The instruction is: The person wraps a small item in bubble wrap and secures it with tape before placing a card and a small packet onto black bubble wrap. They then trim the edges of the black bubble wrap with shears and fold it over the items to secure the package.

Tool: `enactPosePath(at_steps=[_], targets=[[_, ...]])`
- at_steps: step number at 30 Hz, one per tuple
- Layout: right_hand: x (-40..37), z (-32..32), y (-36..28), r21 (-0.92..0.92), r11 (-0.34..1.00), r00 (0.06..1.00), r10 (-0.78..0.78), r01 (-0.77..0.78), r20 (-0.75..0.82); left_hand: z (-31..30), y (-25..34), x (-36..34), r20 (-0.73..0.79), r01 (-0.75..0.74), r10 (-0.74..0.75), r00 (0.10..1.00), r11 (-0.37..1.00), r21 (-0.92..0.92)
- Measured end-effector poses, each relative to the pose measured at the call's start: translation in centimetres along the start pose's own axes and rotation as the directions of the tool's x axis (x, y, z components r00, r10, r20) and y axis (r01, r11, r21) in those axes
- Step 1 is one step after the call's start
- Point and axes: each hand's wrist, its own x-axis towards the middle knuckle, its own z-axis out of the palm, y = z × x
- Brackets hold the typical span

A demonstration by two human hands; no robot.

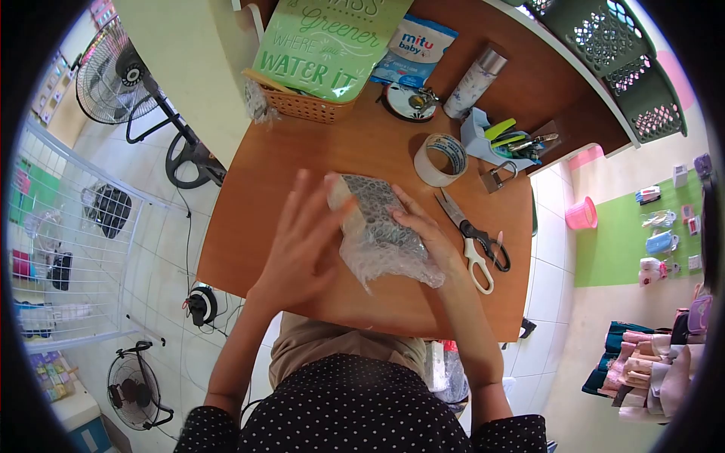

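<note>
Right hand (429, 235), grip closed around a bubble-wrapped package (377, 215) above the counter (264, 174), left of scissors (470, 229); blurred left hand (300, 241), grip spread wide, perhaps touching it.

Bubble wrap (380, 217) is at frame centre, left of the scissors (469, 230). Above them, a tape roll (431, 170) sits on the desk (249, 219).

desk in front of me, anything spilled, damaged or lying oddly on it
Nothing on the desk looks spilled or broken. The scissors stand out mildly: they lie with blades slightly parted beside the right hand. The bubble wrap in that hand has a ragged loose end.
</note>
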Motion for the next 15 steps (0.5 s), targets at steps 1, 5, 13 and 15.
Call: enactPosePath(at_steps=[1, 5, 13, 15], targets=[[-0.3, 0.3, -0.1, 0.105, 0.993, 0.998, 0.053, -0.054, 0.017, 0.2, 0.6, 0.1, 0.050, -0.087, 0.089, 0.995, 0.995, -0.041], [-1.8, 1.8, -1.0, 0.189, 0.977, 0.994, 0.087, -0.100, 0.073, 1.8, 0.0, 1.1, -0.053, -0.167, 0.161, 0.985, 0.864, -0.475], [-1.4, 1.9, 0.5, -0.162, 0.939, 0.941, -0.267, 0.303, 0.211, 4.2, -0.1, 4.1, -0.183, 0.123, -0.388, 0.903, 0.643, -0.756], [-1.0, 3.7, 0.4, -0.290, 0.813, 0.862, -0.466, 0.506, 0.197, 4.3, -0.2, 5.2, -0.218, 0.088, -0.451, 0.866, 0.565, -0.821]])
